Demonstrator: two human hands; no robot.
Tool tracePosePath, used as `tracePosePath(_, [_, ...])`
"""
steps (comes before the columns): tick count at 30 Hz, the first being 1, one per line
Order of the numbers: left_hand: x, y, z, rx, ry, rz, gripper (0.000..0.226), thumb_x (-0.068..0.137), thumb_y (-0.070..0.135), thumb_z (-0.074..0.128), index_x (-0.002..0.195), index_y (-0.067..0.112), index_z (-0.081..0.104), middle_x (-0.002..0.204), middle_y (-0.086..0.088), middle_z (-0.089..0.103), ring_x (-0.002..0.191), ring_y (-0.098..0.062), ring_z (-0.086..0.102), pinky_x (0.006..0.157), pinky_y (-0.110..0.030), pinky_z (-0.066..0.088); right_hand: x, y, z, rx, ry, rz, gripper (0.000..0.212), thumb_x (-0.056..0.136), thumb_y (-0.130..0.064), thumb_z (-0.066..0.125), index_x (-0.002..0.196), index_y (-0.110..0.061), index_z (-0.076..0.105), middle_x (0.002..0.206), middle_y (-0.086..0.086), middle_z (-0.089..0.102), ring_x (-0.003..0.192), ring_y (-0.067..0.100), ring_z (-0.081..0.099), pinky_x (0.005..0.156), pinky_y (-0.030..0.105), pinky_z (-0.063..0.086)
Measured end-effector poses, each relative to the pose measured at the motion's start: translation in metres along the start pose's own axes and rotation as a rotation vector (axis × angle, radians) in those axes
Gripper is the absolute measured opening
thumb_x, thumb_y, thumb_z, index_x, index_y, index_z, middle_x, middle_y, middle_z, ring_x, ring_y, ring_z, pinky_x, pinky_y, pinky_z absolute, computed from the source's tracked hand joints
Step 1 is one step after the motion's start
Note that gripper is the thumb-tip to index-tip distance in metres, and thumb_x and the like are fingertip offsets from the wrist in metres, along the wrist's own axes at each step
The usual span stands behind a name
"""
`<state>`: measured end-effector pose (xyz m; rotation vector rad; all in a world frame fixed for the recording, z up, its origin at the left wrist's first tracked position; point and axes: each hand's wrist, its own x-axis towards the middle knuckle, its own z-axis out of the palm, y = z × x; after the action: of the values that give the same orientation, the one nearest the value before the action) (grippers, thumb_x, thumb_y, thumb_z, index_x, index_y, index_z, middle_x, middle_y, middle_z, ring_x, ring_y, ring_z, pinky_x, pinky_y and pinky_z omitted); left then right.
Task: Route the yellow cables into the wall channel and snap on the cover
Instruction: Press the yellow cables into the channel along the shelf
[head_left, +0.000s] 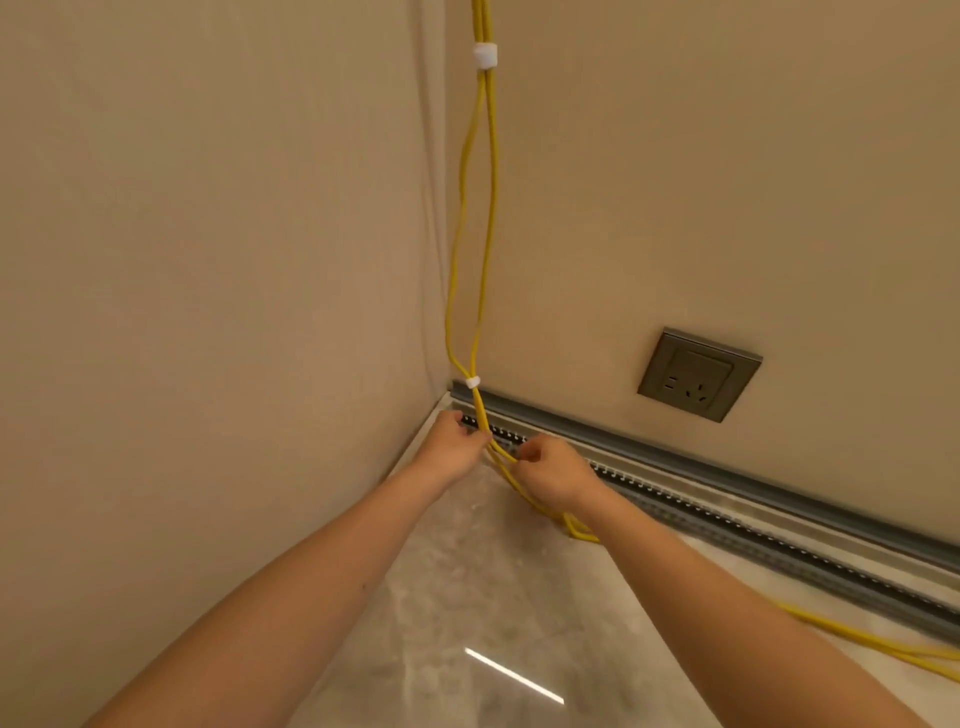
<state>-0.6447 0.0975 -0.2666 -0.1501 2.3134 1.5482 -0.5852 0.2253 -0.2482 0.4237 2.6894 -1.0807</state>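
Head: yellow cables (487, 415) between hands (pinched)

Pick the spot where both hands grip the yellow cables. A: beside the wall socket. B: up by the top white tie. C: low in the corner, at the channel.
C: the left hand and right hand pinch the cables just below the lower tie, at the channel.

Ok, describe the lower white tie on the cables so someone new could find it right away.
Start at the corner where the two walls meet, where the yellow cables hang down. Follow them to just above the grey channel. The lower tie is the smaller white band, above the hands; the upper tie is bigger.
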Motion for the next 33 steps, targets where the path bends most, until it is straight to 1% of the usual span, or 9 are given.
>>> tracePosePath(4, [0.021,-0.014,0.011,0.005,0.035,0.012,0.048,0.089,0.026,0.064,0.127,0.000,0.051,0.112,-0.028,0.065,0.103,-0.046,0.062,0.076,-0.048,0.051,0.011,0.003,0.014,-0.040,-0.008,-0.030,0.024,0.090,-0.036,0.055,0.070,-0.023,0.058,0.066,-0.001,0.057,0.067,0.020,0.054,0.053,0.030,0.034])
tracePosePath(6, [0.021,-0.014,0.013,0.013,0.043,0.043,0.028,0.091,0.025,0.063,0.108,0.003,0.062,0.105,-0.025,0.068,0.099,-0.042,0.065,0.071,-0.038,0.050,0.015,0.003,0.017,-0.011,0.009,-0.072,0.016,0.092,-0.034,0.055,0.082,-0.024,0.062,0.075,-0.001,0.061,0.071,0.019,0.056,0.055,0.030,0.036])
tracePosePath(8, [0.021,-0.014,0.013,0.044,0.056,0.074,0.018,0.091,0.030,0.062,0.089,0.013,0.064,0.095,-0.020,0.070,0.094,-0.038,0.067,0.076,-0.043,0.057,0.017,0.004,0.019,0.023,0.018,-0.105,0.018,0.095,-0.027,0.051,0.093,-0.018,0.067,0.086,0.003,0.065,0.079,0.019,0.057,0.063,0.030,0.039])
tracePosePath(12, [0.022,-0.017,0.014,0.071,0.056,0.054,0.030,0.094,0.030,0.056,0.065,0.021,0.056,0.075,-0.012,0.062,0.082,-0.038,0.066,0.079,-0.055,0.056,0.017,0.009,0.023,0.100,0.022,-0.082,0.023,0.096,-0.019,0.045,0.104,-0.013,0.065,0.096,0.006,0.065,0.089,0.022,0.059,0.076,0.034,0.045])
tracePosePath(17, [0.007,-0.003,0.015,-0.124,0.018,0.017,0.016,0.099,0.015,0.052,0.095,0.005,0.063,0.093,-0.012,0.068,0.073,-0.022,0.064,0.062,-0.033,0.055,0.007,0.011,0.022,0.314,-0.079,0.019,0.018,0.100,-0.027,0.043,0.092,-0.015,0.053,0.075,0.003,0.056,0.065,0.019,0.055,0.058,0.031,0.048])
tracePosePath(20, [0.004,0.003,0.015,-0.246,-0.011,-0.007,0.015,0.101,0.011,0.046,0.089,0.009,0.056,0.080,-0.007,0.064,0.063,-0.014,0.061,0.049,-0.021,0.052,-0.002,0.008,0.019,0.413,-0.195,0.106,0.036,0.102,-0.039,0.036,0.085,-0.015,0.057,0.077,0.009,0.057,0.056,0.019,0.054,0.044,0.024,0.049])
tracePosePath(24, [0.006,0.012,0.014,-0.394,-0.026,-0.075,0.025,0.102,0.007,0.043,0.079,0.011,0.050,0.074,-0.006,0.058,0.063,-0.017,0.059,0.059,-0.029,0.052,-0.010,0.016,0.000,0.444,-0.245,0.173,0.040,0.103,-0.038,0.034,0.079,-0.013,0.053,0.064,0.003,0.043,0.047,0.015,0.040,0.042,0.020,0.035])
tracePosePath(28, [0.009,0.018,0.016,-0.465,-0.020,-0.091,0.024,0.102,0.009,0.042,0.079,0.010,0.050,0.075,-0.006,0.058,0.066,-0.017,0.059,0.079,-0.040,0.052,-0.009,0.032,-0.025,0.444,-0.338,0.130,0.029,0.102,-0.027,0.042,0.096,-0.010,0.065,0.063,0.002,0.049,0.045,0.012,0.041,0.044,0.024,0.034])
tracePosePath(33, [0.020,0.021,0.015,-0.518,0.075,-0.054,0.011,0.103,0.010,0.040,0.101,0.007,0.051,0.077,-0.004,0.058,0.068,-0.015,0.059,0.067,-0.032,0.051,-0.003,0.049,-0.059,0.389,-0.391,0.153,0.031,0.100,-0.028,0.045,0.104,-0.015,0.072,0.064,0.000,0.055,0.048,0.010,0.045,0.045,0.021,0.035])
